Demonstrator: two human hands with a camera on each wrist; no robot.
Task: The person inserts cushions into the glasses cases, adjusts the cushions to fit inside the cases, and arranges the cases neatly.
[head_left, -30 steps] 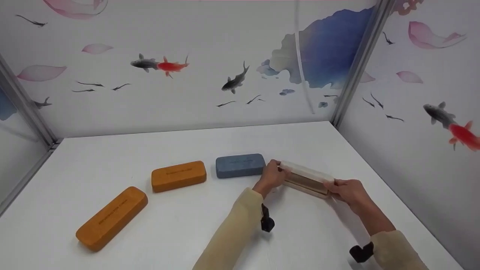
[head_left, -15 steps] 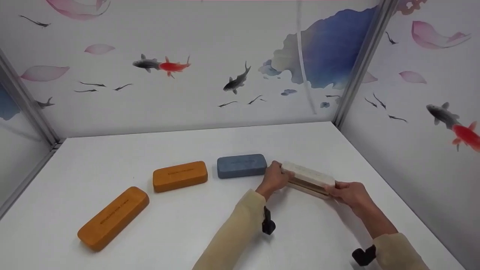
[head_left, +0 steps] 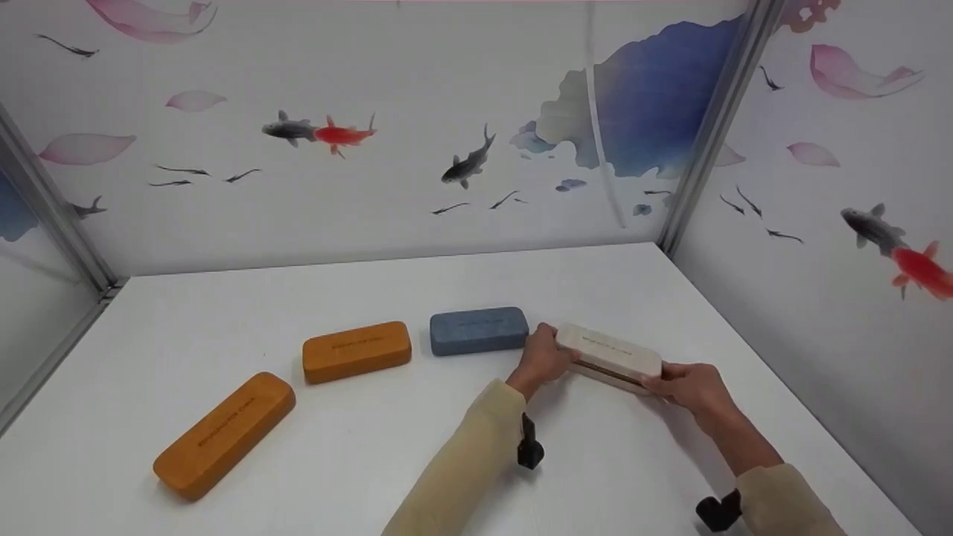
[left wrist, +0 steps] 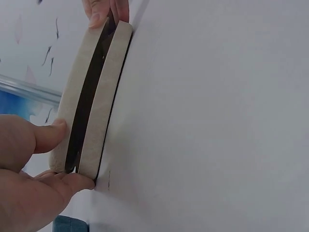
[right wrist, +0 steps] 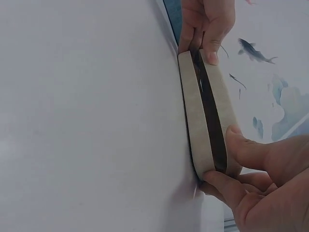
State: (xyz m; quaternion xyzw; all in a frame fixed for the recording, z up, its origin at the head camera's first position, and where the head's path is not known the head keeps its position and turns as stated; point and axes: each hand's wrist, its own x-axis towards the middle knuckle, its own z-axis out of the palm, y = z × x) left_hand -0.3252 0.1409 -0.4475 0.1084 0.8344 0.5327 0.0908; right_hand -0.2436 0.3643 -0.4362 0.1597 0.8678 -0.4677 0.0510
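A cream glasses case (head_left: 609, 353) lies at the right of the table, its lid nearly down with a narrow dark gap along the front. My left hand (head_left: 545, 357) grips its left end, the thumb (left wrist: 50, 137) on the lid and a finger by the base. At the opposite end my right hand (head_left: 692, 387) holds the case the same way, thumb (right wrist: 244, 147) on the lid. Both wrist views show the dark slit between lid and base. The inside of the case is hidden in shadow.
A blue glasses case (head_left: 479, 330) sits just left of my left hand. Farther left are an orange case (head_left: 357, 353) and a second orange case (head_left: 225, 436), turned diagonally. White panels with painted fish (head_left: 467, 160) enclose the white table (head_left: 335, 461) behind and at the sides.
The cream case's lid has swung down toward its base, so the front gap has narrowed and the lettering on top now shows. Both hands have kept hold of its ends.
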